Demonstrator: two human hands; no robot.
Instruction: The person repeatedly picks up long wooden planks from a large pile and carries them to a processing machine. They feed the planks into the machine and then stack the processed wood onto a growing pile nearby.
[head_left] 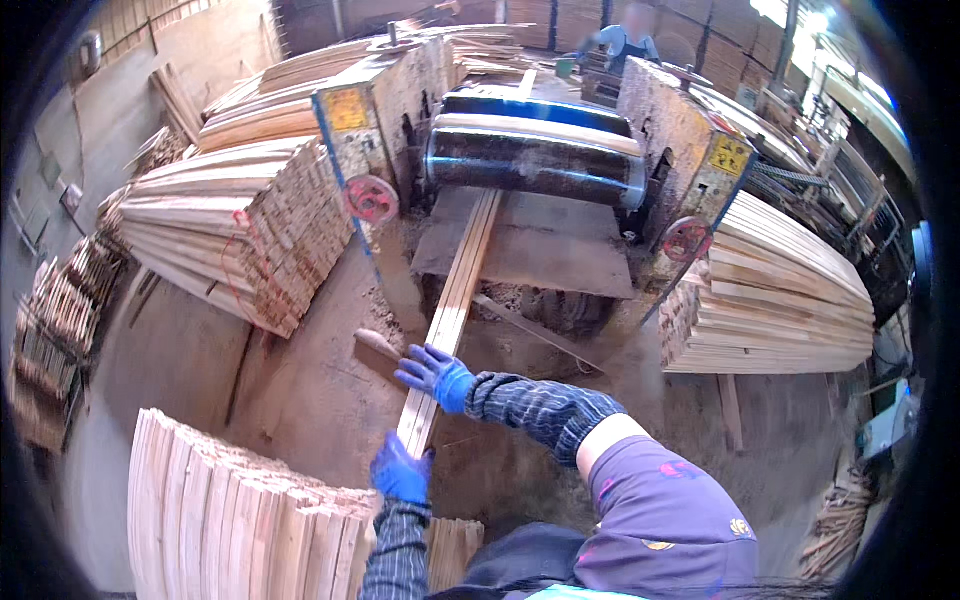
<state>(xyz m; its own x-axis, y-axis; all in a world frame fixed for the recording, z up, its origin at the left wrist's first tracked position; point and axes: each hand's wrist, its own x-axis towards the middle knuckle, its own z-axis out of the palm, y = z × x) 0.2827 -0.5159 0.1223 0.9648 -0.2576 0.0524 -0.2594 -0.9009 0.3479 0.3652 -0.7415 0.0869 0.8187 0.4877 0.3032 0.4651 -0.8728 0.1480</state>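
Narrow pale wooden strips [462, 275] lie side by side and run from my hands up to the large dark steel rollers [535, 160] of a machine. My left hand [402, 472], in a blue glove, closes round the near end of the strips. Farther along, my right hand [438, 378], also in a blue glove, lies across the top of them with its fingers stretched out. The strips rest over a flat metal plate [570, 240] in front of the rollers. Their far part is hidden beneath the rollers.
Stacks of wooden strips stand at near left [230, 510], far left [240, 220] and right [775, 300]. Red handwheels [371, 200] [687, 239] jut from the machine's side posts. A person [630, 42] stands beyond the machine. A loose wood piece [378, 345] lies left of my right hand.
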